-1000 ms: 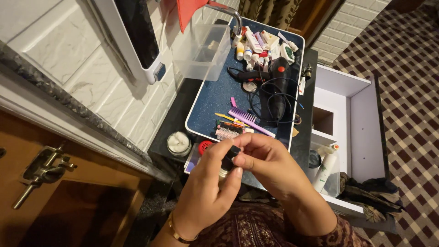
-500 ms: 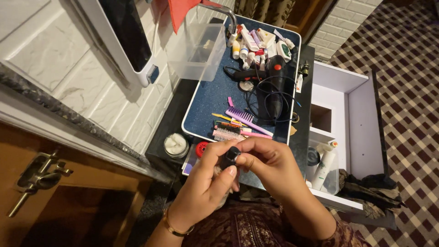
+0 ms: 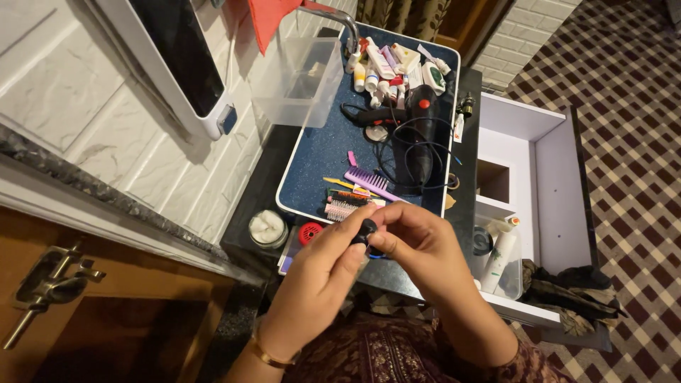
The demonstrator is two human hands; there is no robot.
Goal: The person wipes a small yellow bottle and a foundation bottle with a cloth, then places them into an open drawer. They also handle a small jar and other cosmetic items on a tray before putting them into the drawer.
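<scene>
My left hand (image 3: 316, 284) and my right hand (image 3: 418, 248) meet in front of me over the near edge of a dark counter. Together they grip a small bottle with a black cap (image 3: 364, 231); my right fingertips pinch the cap while my left fingers wrap the bottle's body, which is mostly hidden. Just beyond my hands lies a blue tray (image 3: 319, 152) with a purple comb (image 3: 369, 184), a pink hairbrush (image 3: 340, 208), a black hair dryer (image 3: 418, 135) with its cord, and several small tubes and bottles (image 3: 386, 64) at the far end.
A clear plastic box (image 3: 298, 81) stands at the tray's left, against the white tiled wall. A round white jar (image 3: 267, 228) and a red lid (image 3: 310, 232) sit near my left hand. To the right is an open white drawer unit (image 3: 546, 177) with bottles (image 3: 500, 255).
My hands have stayed on the small bottle, and my fingers have shifted around its black cap. The view has drifted slightly, so the tray sits a little higher and further left.
</scene>
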